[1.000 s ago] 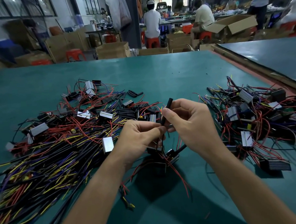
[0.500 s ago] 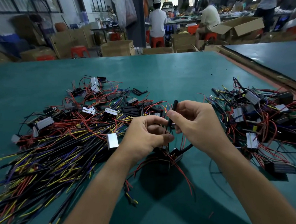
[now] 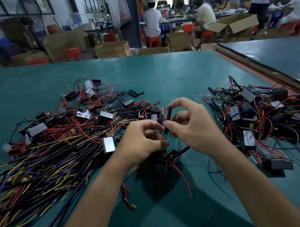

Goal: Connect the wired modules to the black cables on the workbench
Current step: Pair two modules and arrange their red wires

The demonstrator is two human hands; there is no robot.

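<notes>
My right hand pinches a short black sleeve upright between thumb and fingertips. My left hand sits close beside it, fingers curled, pinching thin black wires that run into the sleeve's lower end. Beneath both hands hangs a black wired module with red leads, partly hidden by my left hand. A large pile of black cables with yellow, red and purple tips lies at the left. Silver modules are scattered through it.
A second heap of wired modules lies at the right on the green workbench. Loose black sleeves rest behind the left pile. A raised table edge runs along the far right. Seated people and cardboard boxes fill the background.
Both hands have drifted slightly lower and nearer, still holding sleeve and wires. My right index finger has lifted into an arch over the sleeve's top.
</notes>
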